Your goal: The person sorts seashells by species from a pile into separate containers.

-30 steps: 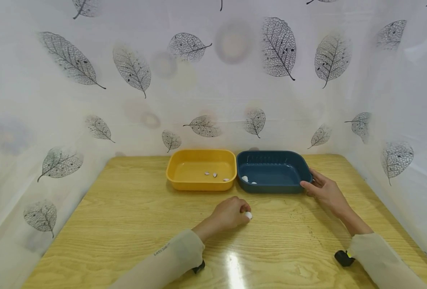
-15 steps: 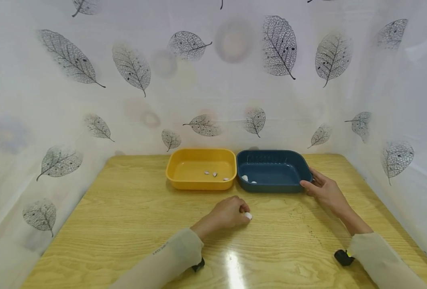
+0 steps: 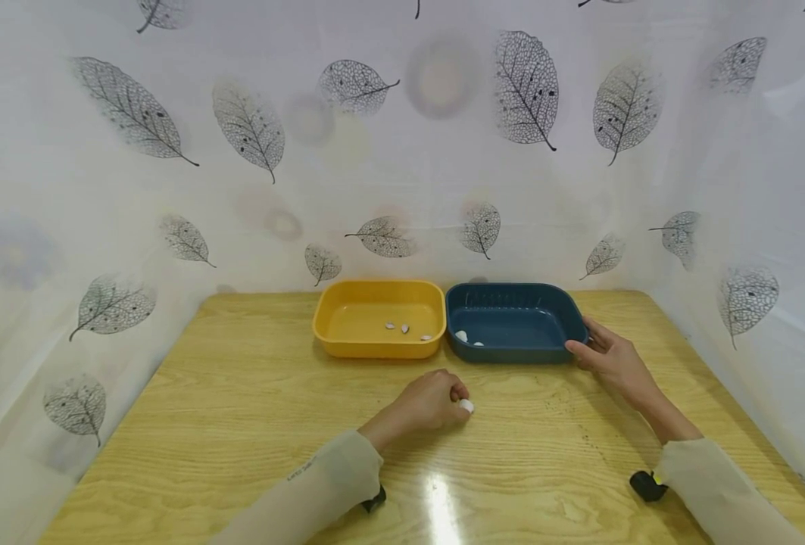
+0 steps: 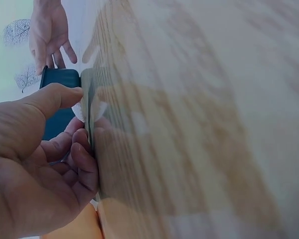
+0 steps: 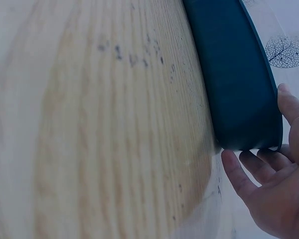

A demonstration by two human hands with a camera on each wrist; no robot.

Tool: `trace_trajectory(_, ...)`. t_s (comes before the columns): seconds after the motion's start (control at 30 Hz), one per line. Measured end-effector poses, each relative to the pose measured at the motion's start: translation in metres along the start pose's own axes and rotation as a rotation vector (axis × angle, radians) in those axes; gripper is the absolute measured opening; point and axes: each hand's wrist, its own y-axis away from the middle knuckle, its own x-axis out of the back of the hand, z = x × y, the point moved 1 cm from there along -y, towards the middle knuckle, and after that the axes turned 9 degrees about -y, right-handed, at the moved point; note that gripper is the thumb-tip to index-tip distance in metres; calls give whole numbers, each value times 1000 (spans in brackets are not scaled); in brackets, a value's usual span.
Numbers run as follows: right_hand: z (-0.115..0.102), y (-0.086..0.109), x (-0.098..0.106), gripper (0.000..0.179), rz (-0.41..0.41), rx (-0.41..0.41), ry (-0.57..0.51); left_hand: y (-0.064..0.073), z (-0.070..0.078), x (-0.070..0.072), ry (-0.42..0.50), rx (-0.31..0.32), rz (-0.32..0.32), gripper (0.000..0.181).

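My left hand (image 3: pixel 432 401) pinches a small white shell-like piece (image 3: pixel 466 406) between thumb and fingers, low over the table in front of the trays. In the left wrist view, the pale edge of this piece (image 4: pixel 78 110) shows between the thumb and the curled fingers, right at the wood. My right hand (image 3: pixel 613 363) holds the right front corner of a dark blue tray (image 3: pixel 518 354), thumb at the rim. The right wrist view has its fingertips (image 5: pixel 231 162) against the tray's end wall. Two white pieces (image 3: pixel 462 336) lie in the blue tray's left front corner.
A yellow tray (image 3: pixel 375 350) stands close against the blue one on its left, with several small pale pieces (image 3: pixel 405 329) inside. Both sit near the back of the wooden table (image 3: pixel 238 424), before a leaf-printed curtain (image 3: pixel 409 174). Dark specks (image 3: pixel 582 431) mark the wood at right.
My left hand has shifted very slightly left with the white piece still pinched. The right hand and both trays stay where they were.
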Motion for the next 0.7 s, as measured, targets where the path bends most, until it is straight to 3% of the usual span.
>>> trace_trajectory(0.37, -2, 0, 0, 81, -2, -2, 2, -3, -4, 1, 127, 42, -13, 21)
trace_trajectory(0.7, -2, 1, 0, 81, -4, -6, 4, -5, -5, 3, 207, 24, 36, 17)
